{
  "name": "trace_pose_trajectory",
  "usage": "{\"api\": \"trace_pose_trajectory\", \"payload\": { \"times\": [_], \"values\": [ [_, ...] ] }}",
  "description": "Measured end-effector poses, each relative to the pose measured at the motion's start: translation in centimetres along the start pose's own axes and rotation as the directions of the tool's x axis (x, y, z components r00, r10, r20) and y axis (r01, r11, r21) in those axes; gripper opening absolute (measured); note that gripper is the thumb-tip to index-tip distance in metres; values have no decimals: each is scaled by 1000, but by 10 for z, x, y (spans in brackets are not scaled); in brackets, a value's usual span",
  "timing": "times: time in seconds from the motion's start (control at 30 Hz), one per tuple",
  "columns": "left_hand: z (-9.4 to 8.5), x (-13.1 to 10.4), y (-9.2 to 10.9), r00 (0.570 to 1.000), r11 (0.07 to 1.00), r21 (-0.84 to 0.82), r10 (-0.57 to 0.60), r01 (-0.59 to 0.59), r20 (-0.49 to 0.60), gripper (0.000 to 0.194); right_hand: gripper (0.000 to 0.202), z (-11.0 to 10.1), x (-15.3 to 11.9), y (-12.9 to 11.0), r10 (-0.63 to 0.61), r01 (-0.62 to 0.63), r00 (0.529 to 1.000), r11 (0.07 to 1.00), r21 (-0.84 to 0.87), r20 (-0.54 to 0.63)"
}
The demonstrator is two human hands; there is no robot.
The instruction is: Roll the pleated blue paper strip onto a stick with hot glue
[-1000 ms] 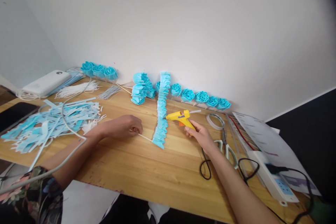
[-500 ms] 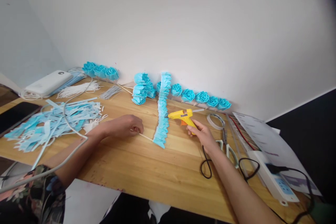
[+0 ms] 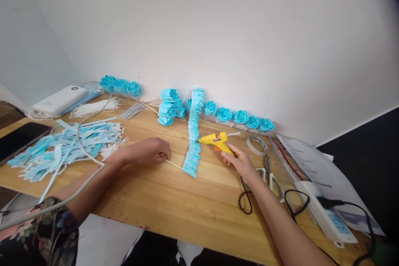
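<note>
A long pleated blue strip (image 3: 193, 133) lies over the table from near the wall toward me. At its near end, a thin pale stick (image 3: 174, 165) meets the strip's left edge. My left hand (image 3: 157, 151) is closed round the other end of that stick. My right hand (image 3: 237, 160) grips a yellow hot glue gun (image 3: 220, 140), its nozzle at the strip's right edge, about two thirds of the way down. Whether the nozzle touches the strip, I cannot tell.
Blue paper-like roses (image 3: 240, 116) line the wall, with more at left (image 3: 121, 86). Cut blue strips (image 3: 75, 141), a phone (image 3: 23, 139) and a white power bank (image 3: 60, 99) lie left. Scissors (image 3: 274, 187), a tape roll (image 3: 256, 145) and a power strip (image 3: 330, 214) are right.
The glue gun's nozzle has shifted slightly nearer me along the strip. My left hand keeps the stick at the strip's near end. The whole view has moved a little.
</note>
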State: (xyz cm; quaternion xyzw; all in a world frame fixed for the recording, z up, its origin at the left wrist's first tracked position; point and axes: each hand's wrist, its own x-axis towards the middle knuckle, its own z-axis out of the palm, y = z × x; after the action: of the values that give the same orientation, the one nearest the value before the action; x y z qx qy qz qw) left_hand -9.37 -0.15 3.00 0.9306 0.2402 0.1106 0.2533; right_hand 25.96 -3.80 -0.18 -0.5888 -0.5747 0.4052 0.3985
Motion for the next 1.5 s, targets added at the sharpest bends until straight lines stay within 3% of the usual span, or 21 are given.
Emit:
{"api": "trace_pose_trajectory", "payload": {
  "times": [0.47, 1.5],
  "values": [
    [0, 0, 0, 1000, 1000, -8, -16, 16, 6, 29, 46, -1, 1, 4, -31, 31, 999, 999, -26, 16],
    [3, 0, -1, 1000, 1000, 3, -27, 27, -7, 27, 56, -4, 3, 3, -1, 1, 999, 1000, -14, 36]
  ]
}}
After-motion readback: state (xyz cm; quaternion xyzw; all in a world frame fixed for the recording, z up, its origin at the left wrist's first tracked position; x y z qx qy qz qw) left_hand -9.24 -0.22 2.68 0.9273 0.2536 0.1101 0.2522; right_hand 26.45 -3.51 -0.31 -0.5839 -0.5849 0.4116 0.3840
